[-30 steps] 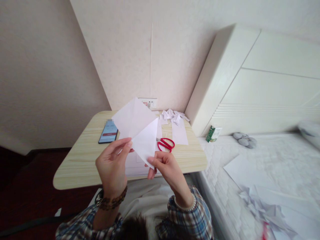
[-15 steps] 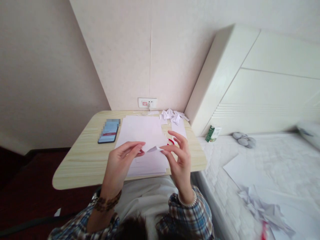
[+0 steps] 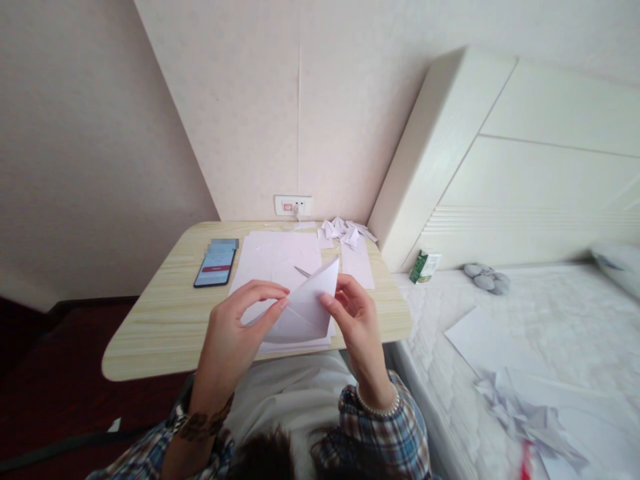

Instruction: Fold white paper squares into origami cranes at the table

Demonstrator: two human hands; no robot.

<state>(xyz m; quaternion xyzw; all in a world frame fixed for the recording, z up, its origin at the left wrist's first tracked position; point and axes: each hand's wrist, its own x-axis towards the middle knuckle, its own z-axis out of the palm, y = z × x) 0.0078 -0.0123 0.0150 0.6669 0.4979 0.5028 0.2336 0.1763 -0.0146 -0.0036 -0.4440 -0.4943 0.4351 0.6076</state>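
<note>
Between my hands a white sheet of paper (image 3: 307, 308) is held up and tilted, with a crease showing across it and one corner pointing up. My left hand (image 3: 245, 310) pinches its left edge between thumb and fingers. On the other side, my right hand (image 3: 354, 310) grips the right edge, thumb in front and fingers behind. Beneath lies a stack of white paper (image 3: 277, 253). The tip of a pair of scissors (image 3: 301, 271) pokes out on the stack behind the raised sheet; the rest is hidden.
On the wooden table (image 3: 150, 327) a phone (image 3: 216, 265) lies at left, and folded paper pieces (image 3: 345, 230) sit at the back right. A wall socket (image 3: 293, 205) is behind. On the bed (image 3: 430, 327) are a small carton (image 3: 425, 267), a grey object (image 3: 487, 278) and crumpled paper (image 3: 535, 417).
The paper, seen nearly edge-on before, now faces me with its corner raised. My right fingers have closed onto its right edge. The scissor tip has come into view, and the red handle is hidden.
</note>
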